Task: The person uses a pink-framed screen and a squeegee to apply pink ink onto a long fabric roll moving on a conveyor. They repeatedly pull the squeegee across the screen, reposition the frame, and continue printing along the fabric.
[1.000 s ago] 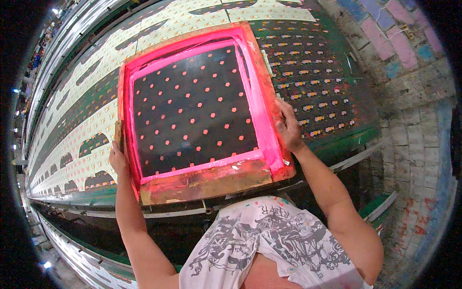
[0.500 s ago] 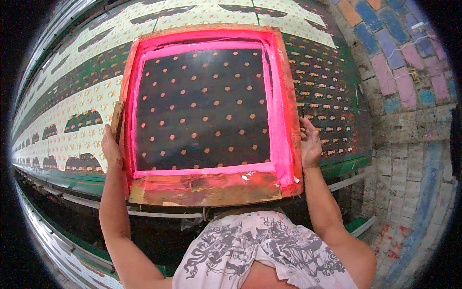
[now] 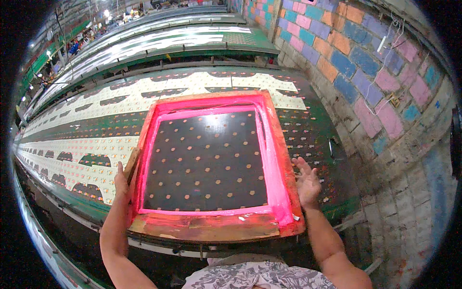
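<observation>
Pink-edged screen (image 3: 207, 166) btwn 2 hands (image 3: 123, 183) (image 3: 308, 187).

The screen-printing frame (image 3: 207, 164) sits at the centre of the frame, over the near side of a long desk (image 3: 91, 204). The left hand (image 3: 122, 183) is at its left side, the right hand (image 3: 308, 187) beside its right. Cut panels (image 3: 110, 144) lie on the desk, left and behind; further desks (image 3: 260, 42) stand beyond, toward the upper left, with a block wall (image 3: 351, 62) at upper right.
</observation>
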Action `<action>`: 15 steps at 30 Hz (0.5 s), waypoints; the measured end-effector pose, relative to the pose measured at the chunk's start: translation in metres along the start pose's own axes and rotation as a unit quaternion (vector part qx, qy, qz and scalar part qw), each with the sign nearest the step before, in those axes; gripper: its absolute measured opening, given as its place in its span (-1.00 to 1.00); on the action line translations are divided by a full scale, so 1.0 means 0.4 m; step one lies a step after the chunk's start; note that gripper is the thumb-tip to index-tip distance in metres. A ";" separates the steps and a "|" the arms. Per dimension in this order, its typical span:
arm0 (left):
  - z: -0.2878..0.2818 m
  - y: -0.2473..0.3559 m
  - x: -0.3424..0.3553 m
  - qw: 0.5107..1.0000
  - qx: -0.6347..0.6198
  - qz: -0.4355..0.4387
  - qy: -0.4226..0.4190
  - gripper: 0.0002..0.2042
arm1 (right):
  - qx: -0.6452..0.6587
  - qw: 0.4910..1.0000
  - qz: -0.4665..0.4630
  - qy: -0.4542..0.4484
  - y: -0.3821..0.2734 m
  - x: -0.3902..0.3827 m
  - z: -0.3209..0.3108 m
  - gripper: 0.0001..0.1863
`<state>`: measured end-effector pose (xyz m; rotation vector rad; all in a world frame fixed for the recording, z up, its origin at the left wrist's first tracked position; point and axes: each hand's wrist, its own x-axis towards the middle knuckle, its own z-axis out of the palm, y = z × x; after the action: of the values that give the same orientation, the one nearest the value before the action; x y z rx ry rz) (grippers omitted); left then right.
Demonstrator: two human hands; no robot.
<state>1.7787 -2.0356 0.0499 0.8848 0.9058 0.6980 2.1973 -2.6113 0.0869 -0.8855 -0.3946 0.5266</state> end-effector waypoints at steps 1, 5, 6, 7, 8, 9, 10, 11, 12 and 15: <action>0.039 0.008 -0.056 1.000 -0.009 0.022 -0.012 -0.21 | 0.022 1.000 0.004 -0.017 -0.024 0.013 -0.040 -0.15; 0.270 -0.047 -0.204 0.996 -0.042 0.044 -0.066 -0.19 | 0.010 0.999 -0.030 -0.016 -0.168 0.023 -0.228 -0.15; 0.349 -0.083 -0.233 0.996 -0.052 0.030 -0.068 -0.18 | 0.005 0.999 -0.044 -0.018 -0.210 0.019 -0.286 -0.13; 0.393 -0.077 -0.283 0.996 -0.054 0.026 -0.060 -0.18 | 0.014 0.999 -0.041 -0.014 -0.242 0.017 -0.333 -0.13; 0.425 -0.098 -0.317 0.998 -0.051 0.018 -0.012 -0.17 | 0.022 0.999 -0.038 -0.008 -0.277 0.016 -0.385 -0.13; 0.462 -0.102 -0.354 0.998 -0.045 0.033 -0.006 -0.18 | 0.030 0.999 -0.033 -0.002 -0.308 0.019 -0.437 -0.13; 0.565 -0.122 -0.405 0.998 -0.045 0.040 -0.007 -0.18 | -0.012 0.999 -0.035 -0.001 -0.352 0.018 -0.498 -0.14; 0.623 -0.128 -0.450 0.998 -0.048 0.051 -0.001 -0.19 | -0.017 0.999 -0.041 -0.006 -0.374 0.018 -0.536 -0.14; 0.647 -0.139 -0.462 0.997 -0.066 0.051 -0.003 -0.19 | -0.020 0.999 -0.046 -0.012 -0.391 0.011 -0.570 -0.14; 0.715 -0.194 -0.512 0.996 -0.074 0.046 -0.002 -0.20 | -0.004 0.998 -0.047 -0.034 -0.465 0.013 -0.670 -0.16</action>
<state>1.9488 -2.3368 0.1505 0.7991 0.8027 0.8311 2.3932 -2.8718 0.0839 -0.8536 -0.4970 0.4701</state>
